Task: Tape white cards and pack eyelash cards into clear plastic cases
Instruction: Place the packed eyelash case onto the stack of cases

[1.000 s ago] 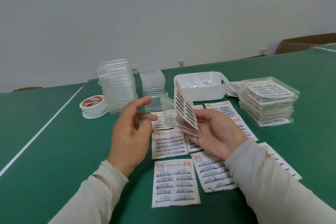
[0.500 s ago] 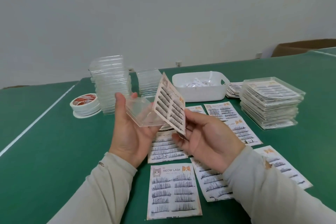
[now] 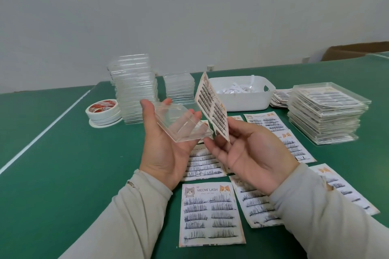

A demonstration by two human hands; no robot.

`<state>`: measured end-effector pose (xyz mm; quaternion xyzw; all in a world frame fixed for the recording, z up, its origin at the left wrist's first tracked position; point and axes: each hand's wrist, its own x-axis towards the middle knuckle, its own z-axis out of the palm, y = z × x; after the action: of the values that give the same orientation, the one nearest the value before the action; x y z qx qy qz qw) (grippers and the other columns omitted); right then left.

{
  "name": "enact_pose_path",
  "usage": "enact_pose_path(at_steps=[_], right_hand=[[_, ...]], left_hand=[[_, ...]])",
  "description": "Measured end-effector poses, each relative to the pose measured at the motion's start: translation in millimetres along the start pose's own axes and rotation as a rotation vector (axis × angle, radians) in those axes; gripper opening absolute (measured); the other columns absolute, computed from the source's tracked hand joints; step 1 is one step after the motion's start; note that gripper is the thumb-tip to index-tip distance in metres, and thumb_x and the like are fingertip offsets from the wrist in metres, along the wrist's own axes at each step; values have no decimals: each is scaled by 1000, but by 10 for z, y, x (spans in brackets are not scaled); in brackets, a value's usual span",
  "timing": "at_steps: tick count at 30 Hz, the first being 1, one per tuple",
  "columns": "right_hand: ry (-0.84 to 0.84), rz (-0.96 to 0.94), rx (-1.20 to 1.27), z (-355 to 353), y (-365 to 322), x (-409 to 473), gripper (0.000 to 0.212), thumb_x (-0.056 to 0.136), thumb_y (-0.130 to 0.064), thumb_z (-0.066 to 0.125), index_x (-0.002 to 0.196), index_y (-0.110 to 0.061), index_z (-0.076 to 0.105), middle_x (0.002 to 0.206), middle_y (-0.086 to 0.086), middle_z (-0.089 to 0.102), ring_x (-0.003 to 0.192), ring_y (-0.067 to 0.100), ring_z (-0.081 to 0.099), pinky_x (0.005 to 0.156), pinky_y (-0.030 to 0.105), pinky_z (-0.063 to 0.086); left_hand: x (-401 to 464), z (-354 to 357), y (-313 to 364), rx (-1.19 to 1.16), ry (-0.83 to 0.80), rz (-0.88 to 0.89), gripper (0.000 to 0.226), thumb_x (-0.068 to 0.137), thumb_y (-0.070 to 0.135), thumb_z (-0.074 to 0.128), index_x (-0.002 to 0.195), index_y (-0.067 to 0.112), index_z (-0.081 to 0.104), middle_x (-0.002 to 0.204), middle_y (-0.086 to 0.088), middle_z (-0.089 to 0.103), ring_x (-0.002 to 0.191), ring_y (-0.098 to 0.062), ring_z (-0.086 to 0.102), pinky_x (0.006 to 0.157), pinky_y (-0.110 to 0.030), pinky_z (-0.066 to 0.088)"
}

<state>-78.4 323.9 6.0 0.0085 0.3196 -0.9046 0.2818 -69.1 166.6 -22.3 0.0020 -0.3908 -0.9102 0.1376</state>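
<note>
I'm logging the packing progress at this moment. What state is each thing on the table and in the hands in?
clear case: empty, held in left hand
eyelash card: tilted on edge, pinched by right hand, not yet in the case
loose eyelash cards: flat on table, unpacked
packed cases: stacked, cards inside
empty cases: stacked
white bin: holds paper scraps
tape rolls: stacked

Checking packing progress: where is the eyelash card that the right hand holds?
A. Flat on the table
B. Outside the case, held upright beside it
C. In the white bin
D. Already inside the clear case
B: the right hand holds the eyelash card upright next to the clear case, which lies empty on the left hand.
</note>
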Motion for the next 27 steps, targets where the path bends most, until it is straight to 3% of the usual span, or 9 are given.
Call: enact_pose_path(at_steps=[12, 17, 21, 24, 27], right_hand=[[-7, 33, -16, -7, -14, -24, 21, 98, -12, 55, 103, 4, 67, 84, 17, 74, 54, 20, 69, 65, 42, 64], [-2, 4, -7, -20, -72, -33, 22, 98, -14, 56, 106, 4, 66, 95, 19, 73, 61, 22, 71, 61, 37, 63], [-18, -113, -20, -44, -160, -27, 20, 97, -12, 56, 107, 2, 66, 99, 18, 75, 79, 23, 73, 69, 35, 63], [-8, -199, -17, -52, -225, -38, 16, 94, -11, 58, 102, 0, 68, 97, 16, 76, 78, 21, 75, 69, 33, 63], [23, -271, -22, -76, -297, -44, 12, 93, -13, 63, 92, -5, 72, 84, 10, 75, 66, 15, 71, 62, 29, 60]], left_hand=[[4, -21, -8, 6, -64, -29, 75, 85, 74, 53, 138, 22, 48, 137, -28, 59, 126, -42, 60, 105, -72, 40], [-12, -41, 21, 62, -126, -75, 64, 87, 69, 54, 130, 21, 50, 140, -31, 55, 129, -48, 55, 105, -75, 37], [-24, -69, 66, 143, -83, -153, 75, 81, 70, 60, 128, 12, 58, 125, -19, 63, 108, -35, 63, 90, -57, 52], [-39, -82, 65, 184, -79, -240, 75, 76, 73, 63, 117, 11, 60, 109, -19, 66, 98, -35, 65, 90, -59, 52], [-45, -91, 79, 215, -106, -358, 74, 72, 74, 65, 113, 13, 55, 108, -24, 69, 93, -38, 68, 81, -55, 58]])
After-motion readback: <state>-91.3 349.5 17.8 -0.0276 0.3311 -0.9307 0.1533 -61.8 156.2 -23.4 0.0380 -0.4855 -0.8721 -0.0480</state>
